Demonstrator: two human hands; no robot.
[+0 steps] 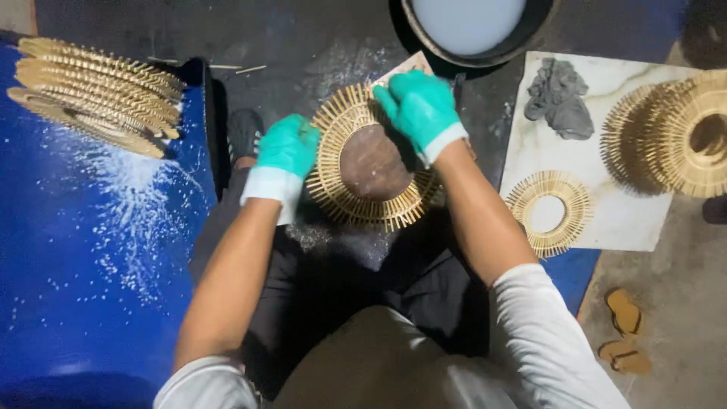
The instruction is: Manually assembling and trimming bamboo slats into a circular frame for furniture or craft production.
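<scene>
Over the lap, both gloved hands work on a sunburst ring of wooden sticks [371, 168] with a brown disc at its middle. The left hand [286, 149] grips the ring's left rim, forearm reaching straight forward; the right hand [419, 106] presses, fingers curled, on its upper edge. Judging by this, the ring is being seated; next likely calls for steady turning. Beyond, a finished ring [549, 212] lies on a white slab [628, 220].
</scene>
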